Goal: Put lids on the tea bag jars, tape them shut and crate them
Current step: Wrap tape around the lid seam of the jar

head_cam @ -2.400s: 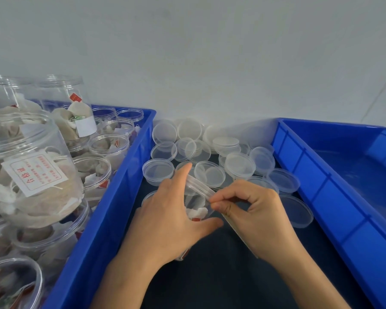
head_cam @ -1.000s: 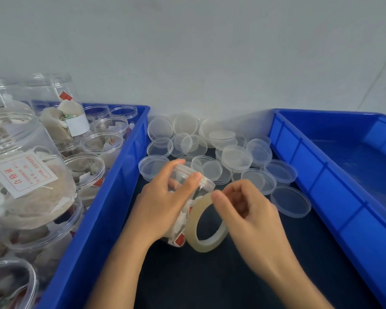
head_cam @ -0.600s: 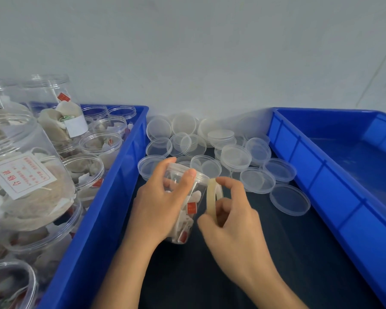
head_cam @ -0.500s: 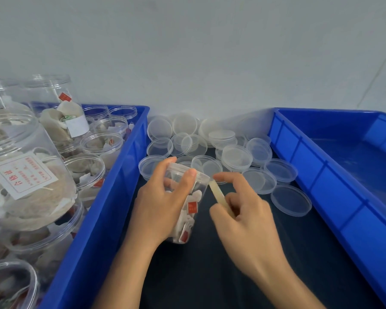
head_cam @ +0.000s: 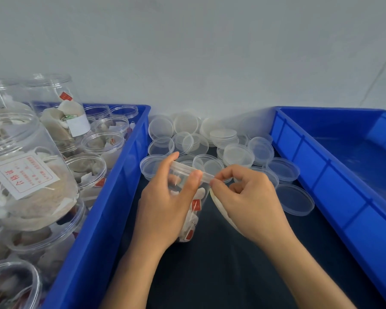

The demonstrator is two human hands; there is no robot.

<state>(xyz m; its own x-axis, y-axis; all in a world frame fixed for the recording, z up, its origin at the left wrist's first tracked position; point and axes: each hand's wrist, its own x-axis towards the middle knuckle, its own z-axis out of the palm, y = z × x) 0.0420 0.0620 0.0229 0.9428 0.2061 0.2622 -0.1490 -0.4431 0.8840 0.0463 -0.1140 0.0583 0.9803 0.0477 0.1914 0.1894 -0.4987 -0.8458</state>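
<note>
**Q:** Any tips for the taping step? My left hand (head_cam: 165, 210) is wrapped round the jar (head_cam: 188, 197), fingers (head_cam: 193, 181) curled over the lid (head_cam: 188, 169). The jar sits tilted on the dark tabletop (head_cam: 221, 275), just in front of the loose lids (head_cam: 210, 141). My right hand (head_cam: 247, 197) is pinching the tape end right at the lid's edge, thumb and forefinger pressed together, with the roll (head_cam: 221, 208) hanging under the palm.

**A:** Looks like you're just starting the strip. I'd press the end down so it straddles the seam, half on the lid and half on the jar wall, then turn the jar with the left hand rather than dragging the roll round it. Keep the tape taut so it doesn't wrinkle, and move your left fingers out of the way before the tape reaches them or you'll stick them down too.

**Q:** Can you tell if the end's actually stuck yet?

**A:** Honestly no. The tape is clear against clear plastic, so I can't see it at all between your fingertips and the lid. Most of the roll is behind your right hand, too. I can't tell if the lid is seated all the way round, since your left hand covers the near side. The crate of jars (head_cam: 112, 186) left of the jar is cut off by the frame edge, and the crate (head_cam: 299, 157) on its right only shows partly; what I can see of it looks bare.
</note>
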